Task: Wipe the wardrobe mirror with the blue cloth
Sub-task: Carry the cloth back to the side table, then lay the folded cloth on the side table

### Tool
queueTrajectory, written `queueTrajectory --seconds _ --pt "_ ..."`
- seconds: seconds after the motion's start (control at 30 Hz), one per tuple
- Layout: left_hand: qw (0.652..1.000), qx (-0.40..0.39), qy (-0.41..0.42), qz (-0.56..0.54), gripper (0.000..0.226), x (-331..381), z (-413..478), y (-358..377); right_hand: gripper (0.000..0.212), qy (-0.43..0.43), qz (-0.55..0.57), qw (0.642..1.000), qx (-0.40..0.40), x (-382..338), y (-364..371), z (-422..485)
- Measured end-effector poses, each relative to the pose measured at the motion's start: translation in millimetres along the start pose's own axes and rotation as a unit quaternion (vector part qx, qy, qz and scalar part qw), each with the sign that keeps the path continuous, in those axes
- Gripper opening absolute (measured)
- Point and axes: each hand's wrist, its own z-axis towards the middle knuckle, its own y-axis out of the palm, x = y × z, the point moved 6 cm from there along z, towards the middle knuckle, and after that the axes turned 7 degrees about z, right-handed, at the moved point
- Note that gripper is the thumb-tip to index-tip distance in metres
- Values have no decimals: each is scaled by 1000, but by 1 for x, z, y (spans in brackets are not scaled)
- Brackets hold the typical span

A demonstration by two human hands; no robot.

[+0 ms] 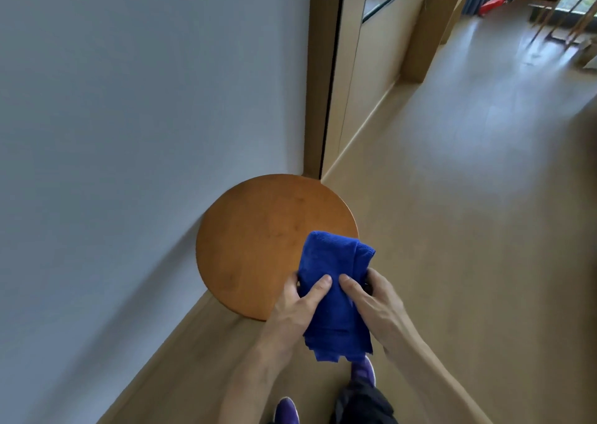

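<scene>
A folded blue cloth (332, 275) hangs in the air over the near edge of a round wooden stool. My left hand (298, 307) grips its left side with the thumb on top. My right hand (374, 300) holds its right side, thumb pressed on the front. The cloth's lower end dangles between my wrists. Further along the left wall, past a wooden frame, a tall mirror panel (361, 77) reflects the floor and room.
The round orange-brown stool (258, 239) stands against the pale grey wall (145, 116). A light wooden floor (468, 229) stretches ahead to the right. A cardboard-coloured cabinet (426, 35) and furniture legs stand far off. My purple shoes (286, 410) show below.
</scene>
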Motion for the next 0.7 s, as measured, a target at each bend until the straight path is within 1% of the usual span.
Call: queueTrajectory --seconds 0.13,0.27,0.4,0.5,0.6,0.7 --pt "998 47 -26 -34 35 11 34 -7 19 14 -35 998 -55 -8 12 54" --pt "991 105 -43 -71 42 28 77 1 19 22 -46 990 -132 -25 14 119" --pt "975 173 -60 -127 33 52 108 14 23 29 -85 972 -218 -54 8 182" --pt "963 208 -78 -153 37 61 124 24 27 28 -96 955 -278 -73 9 216" --pt "949 241 -83 -187 34 64 138 31 29 33 -109 942 -314 -82 15 240" --pt "940 260 -92 -203 30 64 147 33 36 55 -106 933 -341 -79 29 255"
